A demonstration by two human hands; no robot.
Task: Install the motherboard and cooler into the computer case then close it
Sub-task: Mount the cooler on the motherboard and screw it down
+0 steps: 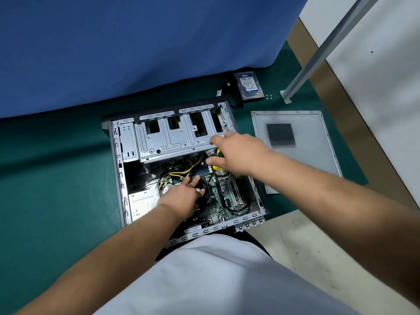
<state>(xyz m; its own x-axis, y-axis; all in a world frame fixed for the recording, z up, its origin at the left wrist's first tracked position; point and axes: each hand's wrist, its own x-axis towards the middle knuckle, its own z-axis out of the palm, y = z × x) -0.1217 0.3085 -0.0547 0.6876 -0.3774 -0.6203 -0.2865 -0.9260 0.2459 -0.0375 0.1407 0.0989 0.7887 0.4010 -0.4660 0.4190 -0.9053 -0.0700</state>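
Legible text: none | hard drive (248, 85), 1 o'clock of computer case (118, 155): blue-and-white label, print too small to read | power supply (143, 204), case's 8 o'clock corner: markings blurred | strip sticker (193, 228), case's 6 o'clock edge: unreadable

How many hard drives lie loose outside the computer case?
1: the hard drive lies on the green mat beyond the computer case, by the blue cloth. Others may be hidden.
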